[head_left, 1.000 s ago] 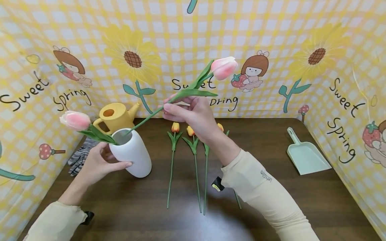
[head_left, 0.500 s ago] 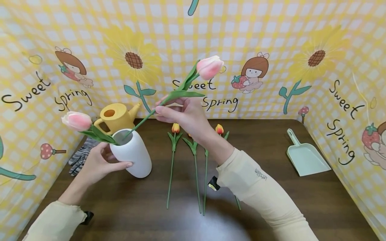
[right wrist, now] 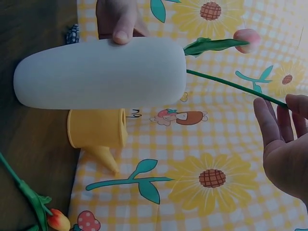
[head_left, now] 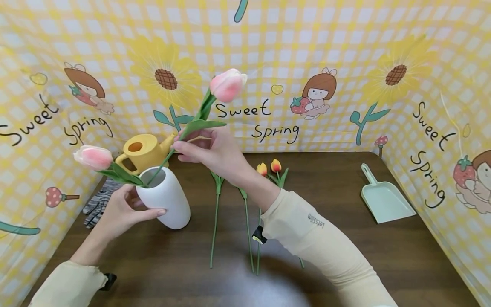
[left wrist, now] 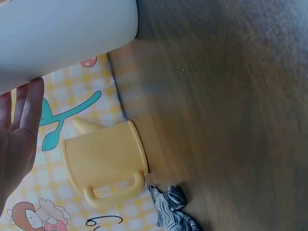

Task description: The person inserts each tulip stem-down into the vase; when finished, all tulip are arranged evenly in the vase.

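The right hand (head_left: 212, 151) pinches the pink tulip (head_left: 197, 123) just below its leaves, stem running into the white vase (head_left: 166, 204), gripped at left by the left hand (head_left: 122, 211). Retain this hold: the stem should be light and flexible; the smooth vase may slip. Mind the rim; open room lies near, the yellow watering can (head_left: 143, 152) just beyond.

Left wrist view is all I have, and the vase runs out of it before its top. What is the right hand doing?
Observer: The right hand pinches a pink tulip between its fingers.
Operator: Is its lower end in the vase?
Observer: Yes, the lower end goes inside, while the flower end stands well above.
Operator: Anything else in there?
Observer: A second pink tulip leans out of it to the left.
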`<state>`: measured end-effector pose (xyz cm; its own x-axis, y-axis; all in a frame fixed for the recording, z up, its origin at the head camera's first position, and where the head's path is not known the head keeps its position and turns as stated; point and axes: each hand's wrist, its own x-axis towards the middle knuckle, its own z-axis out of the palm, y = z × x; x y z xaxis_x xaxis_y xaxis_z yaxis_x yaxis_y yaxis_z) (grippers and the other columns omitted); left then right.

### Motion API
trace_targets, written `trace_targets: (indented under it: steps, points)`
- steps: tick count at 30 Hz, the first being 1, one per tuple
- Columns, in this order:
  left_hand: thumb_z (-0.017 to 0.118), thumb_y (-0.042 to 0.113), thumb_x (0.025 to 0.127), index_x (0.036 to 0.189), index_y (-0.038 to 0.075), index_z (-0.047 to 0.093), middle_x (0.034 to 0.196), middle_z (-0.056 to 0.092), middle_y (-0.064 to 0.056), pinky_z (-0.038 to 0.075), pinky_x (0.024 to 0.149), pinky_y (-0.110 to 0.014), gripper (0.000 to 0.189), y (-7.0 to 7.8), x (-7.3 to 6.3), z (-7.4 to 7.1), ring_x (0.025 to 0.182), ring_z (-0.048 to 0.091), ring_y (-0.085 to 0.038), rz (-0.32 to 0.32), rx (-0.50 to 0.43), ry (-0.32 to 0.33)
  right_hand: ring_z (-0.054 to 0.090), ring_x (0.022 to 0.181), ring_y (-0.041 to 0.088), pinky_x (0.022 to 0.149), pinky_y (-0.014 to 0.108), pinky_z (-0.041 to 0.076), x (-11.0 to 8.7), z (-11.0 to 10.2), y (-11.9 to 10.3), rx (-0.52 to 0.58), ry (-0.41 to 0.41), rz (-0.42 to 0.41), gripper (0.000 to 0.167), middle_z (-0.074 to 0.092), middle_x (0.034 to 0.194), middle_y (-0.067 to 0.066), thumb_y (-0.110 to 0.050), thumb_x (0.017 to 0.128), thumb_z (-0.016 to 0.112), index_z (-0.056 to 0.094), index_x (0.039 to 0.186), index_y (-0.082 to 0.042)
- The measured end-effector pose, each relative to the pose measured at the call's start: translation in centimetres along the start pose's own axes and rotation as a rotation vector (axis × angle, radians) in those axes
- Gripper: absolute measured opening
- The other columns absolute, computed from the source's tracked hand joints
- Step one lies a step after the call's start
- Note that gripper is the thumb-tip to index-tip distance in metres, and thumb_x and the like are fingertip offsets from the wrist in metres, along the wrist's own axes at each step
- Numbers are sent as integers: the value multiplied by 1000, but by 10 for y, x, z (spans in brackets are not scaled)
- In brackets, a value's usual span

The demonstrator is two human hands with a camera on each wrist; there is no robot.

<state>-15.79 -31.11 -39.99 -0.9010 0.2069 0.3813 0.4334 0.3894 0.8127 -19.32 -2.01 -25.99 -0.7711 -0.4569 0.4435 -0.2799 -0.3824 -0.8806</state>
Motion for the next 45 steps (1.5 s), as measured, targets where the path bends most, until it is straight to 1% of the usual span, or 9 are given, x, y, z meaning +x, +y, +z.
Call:
trace_targets:
  steps: [4,8,13,22,27,31,35,41,45]
  points:
    - [92,-11,64,128,5,58,111,69,-7,60,80,-26,75,-1,-1,0,96,71,-13,-6,-11,-3,73,84,21,81,44,62,-2,2,3,-38,-17,-8,13,68,94,17,9,92,69,65,104,10]
    - [92,-12,64,128,5,58,111,69,-7,60,80,-26,75,-2,-1,0,96,71,-13,-6,-16,4,73,84,19,80,44,63,-2,2,6,-50,-31,-24,13,69,94,16,8,92,69,65,104,10]
    - [92,-12,63,128,4,58,111,69,-7,60,80,-26,75,-3,-2,1,96,71,-12,-2,-18,12,73,84,21,80,44,63,-3,2,10,-71,-54,-35,11,71,94,17,8,92,69,65,103,10]
    - [91,-13,63,129,3,58,112,68,-8,60,80,-26,76,-3,-2,1,97,70,-12,2,-20,10,73,84,22,80,44,63,-3,4,11,-58,-55,-23,11,72,95,17,8,92,68,65,103,10]
    - [91,-12,63,129,3,58,112,67,-8,61,80,-26,76,-1,-3,1,97,70,-13,-8,-14,9,74,82,21,78,44,63,-3,6,11,-74,-55,-42,11,72,93,16,9,91,69,66,102,10]
    - [92,-10,64,129,5,58,113,67,-7,60,80,-24,75,0,-2,1,97,70,-12,-14,3,13,74,82,22,77,44,63,-1,7,11,-82,-70,-56,10,72,93,17,9,91,70,66,101,11]
    - [92,-10,64,130,6,58,114,67,-7,60,80,-24,76,0,-1,1,98,70,-12,-10,4,7,74,81,21,79,45,63,-1,8,11,-82,-78,-39,11,71,93,18,9,91,70,66,101,10]
    - [91,-11,64,131,5,57,114,67,-8,60,81,-26,76,0,-1,0,99,70,-13,-7,-12,1,73,81,19,78,43,63,-1,10,12,-64,-77,-25,11,71,92,15,10,91,69,66,102,11]
    - [91,-12,64,130,4,57,114,67,-8,60,80,-26,77,-1,-1,0,98,70,-13,-4,-15,2,73,80,20,78,43,63,0,12,12,-58,-74,-11,13,70,93,18,11,91,69,66,104,12]
